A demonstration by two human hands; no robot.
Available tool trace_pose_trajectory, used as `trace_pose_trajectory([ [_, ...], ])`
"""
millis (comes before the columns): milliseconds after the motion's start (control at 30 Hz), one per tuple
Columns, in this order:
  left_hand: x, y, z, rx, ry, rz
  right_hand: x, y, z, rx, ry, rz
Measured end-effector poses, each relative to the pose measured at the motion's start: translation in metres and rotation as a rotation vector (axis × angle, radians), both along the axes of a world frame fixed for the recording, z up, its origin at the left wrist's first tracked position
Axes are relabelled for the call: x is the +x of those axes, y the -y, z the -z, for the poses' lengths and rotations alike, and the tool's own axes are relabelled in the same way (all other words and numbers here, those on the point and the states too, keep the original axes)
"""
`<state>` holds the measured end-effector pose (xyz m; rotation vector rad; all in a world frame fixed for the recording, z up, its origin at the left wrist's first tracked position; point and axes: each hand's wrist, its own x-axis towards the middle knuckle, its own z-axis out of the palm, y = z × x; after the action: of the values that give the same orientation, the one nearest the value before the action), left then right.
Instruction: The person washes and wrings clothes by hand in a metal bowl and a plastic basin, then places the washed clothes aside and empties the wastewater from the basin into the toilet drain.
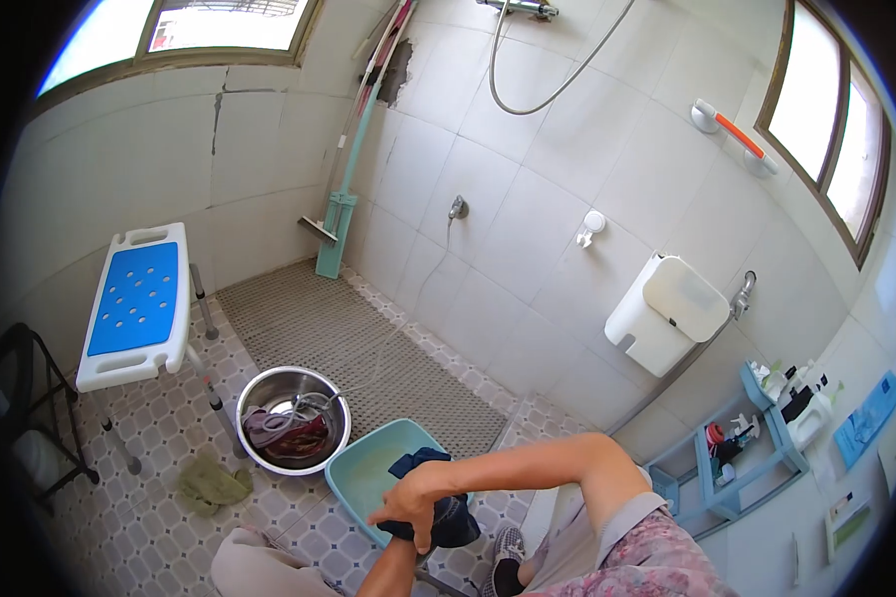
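Observation:
Dark navy cloth point(453, 519) is bunched over the right side of a light blue basin point(360, 460) standing on the tiled floor. My right hand point(410, 505) lies over the cloth with its fingers closed around part of it. Below it, my left hand point(404, 550) reaches in from the bottom edge, its fingers mostly hidden by the cloth and my right hand. Left of the basin, a round steel bowl point(340, 446) holds dark reddish cloth point(294, 438) and a thin grey hose.
A white shower seat with a blue pad point(134, 298) stands at the left. A green cloth point(212, 486) lies on the floor. Mops point(340, 214) lean in the corner beside a grey mat point(309, 318). At the right is a blue shelf point(742, 507) with bottles.

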<state>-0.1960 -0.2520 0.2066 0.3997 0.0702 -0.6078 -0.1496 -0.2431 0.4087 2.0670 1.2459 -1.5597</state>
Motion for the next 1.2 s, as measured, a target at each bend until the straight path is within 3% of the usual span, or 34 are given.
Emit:
trace_pose_trajectory([
  [133,-0.001,-0.006,0.011,-0.040,-0.039,-0.030,-0.004,-0.003,0.024,-0.007,0.079,0.099],
  [167,-0.002,-0.007,0.013,-0.051,-0.050,-0.037,-0.007,0.001,0.042,0.085,0.114,-0.006],
  [267,-0.003,-0.012,0.022,-0.078,-0.076,-0.051,-0.045,-0.009,0.157,-0.009,1.070,0.367],
  [333,-0.003,-0.016,0.027,-0.096,-0.093,-0.061,-0.047,0.001,0.165,0.143,1.169,0.141],
  [367,-0.003,-0.017,0.029,-0.105,-0.099,-0.068,-0.042,-0.006,0.150,0.013,1.041,0.100],
  [433,-0.004,-0.018,0.036,-0.127,-0.115,-0.075,-0.037,0.000,0.139,0.060,0.860,0.042],
  [500,-0.003,-0.021,0.042,-0.142,-0.127,-0.086,-0.034,0.020,0.132,0.418,0.750,0.001],
  [600,0.000,-0.029,0.053,-0.163,-0.140,-0.104,-0.044,0.031,0.081,0.641,0.517,-0.278],
  [700,0.005,-0.039,0.061,-0.172,-0.151,-0.119,-0.049,0.057,0.062,1.068,0.429,-0.347],
  [1033,0.025,-0.046,0.046,-0.193,-0.248,0.142,-0.038,0.094,-0.011,1.189,0.315,-0.405],
  [1200,0.039,-0.019,0.071,-0.192,-0.169,-0.182,-0.029,0.105,-0.028,1.190,0.365,-0.277],
])
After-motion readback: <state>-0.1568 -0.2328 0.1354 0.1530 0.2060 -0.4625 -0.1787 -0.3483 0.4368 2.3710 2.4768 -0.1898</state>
